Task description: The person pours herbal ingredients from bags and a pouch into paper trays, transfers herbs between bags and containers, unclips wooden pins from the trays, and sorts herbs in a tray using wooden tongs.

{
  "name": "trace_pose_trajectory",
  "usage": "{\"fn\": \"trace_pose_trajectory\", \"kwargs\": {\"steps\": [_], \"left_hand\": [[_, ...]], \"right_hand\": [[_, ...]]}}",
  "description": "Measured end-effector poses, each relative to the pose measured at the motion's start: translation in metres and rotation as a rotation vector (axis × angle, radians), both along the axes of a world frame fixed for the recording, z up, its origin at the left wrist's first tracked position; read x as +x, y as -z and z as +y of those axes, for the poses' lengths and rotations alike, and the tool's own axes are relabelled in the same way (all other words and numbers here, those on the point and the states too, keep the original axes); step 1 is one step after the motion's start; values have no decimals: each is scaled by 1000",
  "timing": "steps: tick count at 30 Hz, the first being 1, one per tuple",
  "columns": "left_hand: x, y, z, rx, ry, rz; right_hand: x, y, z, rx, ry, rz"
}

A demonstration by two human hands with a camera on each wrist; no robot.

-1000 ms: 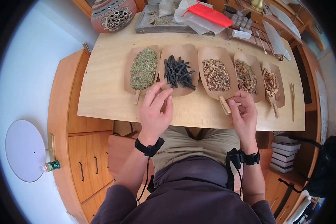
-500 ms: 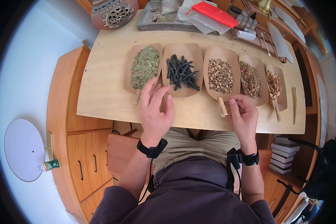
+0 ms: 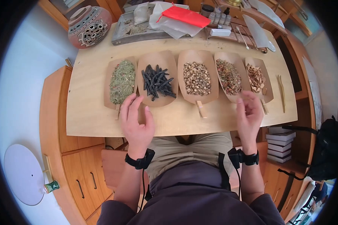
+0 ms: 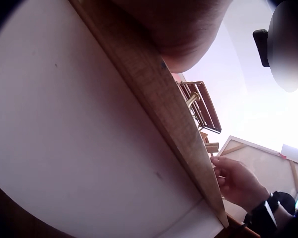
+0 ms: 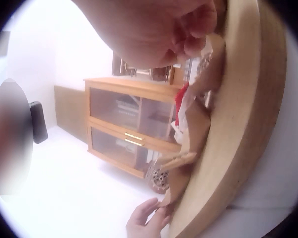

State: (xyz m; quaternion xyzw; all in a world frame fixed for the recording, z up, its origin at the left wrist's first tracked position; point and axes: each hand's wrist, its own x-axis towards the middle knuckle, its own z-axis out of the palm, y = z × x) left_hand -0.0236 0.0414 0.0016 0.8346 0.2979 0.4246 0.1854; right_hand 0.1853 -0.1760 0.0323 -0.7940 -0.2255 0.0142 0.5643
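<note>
My left hand [image 3: 137,122] hovers over the table's front edge with relaxed fingers, its fingertips close to the front of the tray of green dried herb [image 3: 123,80] and the tray of black dried pods [image 3: 156,81]. A wooden clothespin [image 3: 117,112], partly hidden by that hand, sits on the herb tray's front. On the tray of chopped brown pieces [image 3: 197,78], another clothespin [image 3: 201,109] is clipped at the front rim. My right hand [image 3: 250,116], fingers loosely bent, is at the front of the tray of mixed flakes [image 3: 229,77], overlapping its rim. Nothing shows in either hand.
At the right are a tray of bark-like slices [image 3: 256,78] with a clothespin [image 3: 265,107], and wooden tweezers [image 3: 281,93]. Behind stand a pierced pot [image 3: 91,28], a grey tray [image 3: 120,37] and a red pouch [image 3: 186,15]. White boxes [image 3: 279,144] are stacked below right.
My right hand has moved right, from beside the clothespin on the chopped-piece tray to the mixed-flake tray's front. The left hand keeps its pose near the left trays. The head view has shifted.
</note>
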Motion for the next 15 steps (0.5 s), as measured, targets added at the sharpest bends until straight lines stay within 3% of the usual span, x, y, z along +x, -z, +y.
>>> {"fn": "trace_pose_trajectory", "kwargs": {"steps": [5, 15], "left_hand": [[1, 0, 0, 16, 6, 27], [2, 0, -2, -7, 9, 24]], "right_hand": [[23, 4, -21, -180, 120, -60], [36, 21, -19, -115, 68, 7]]}}
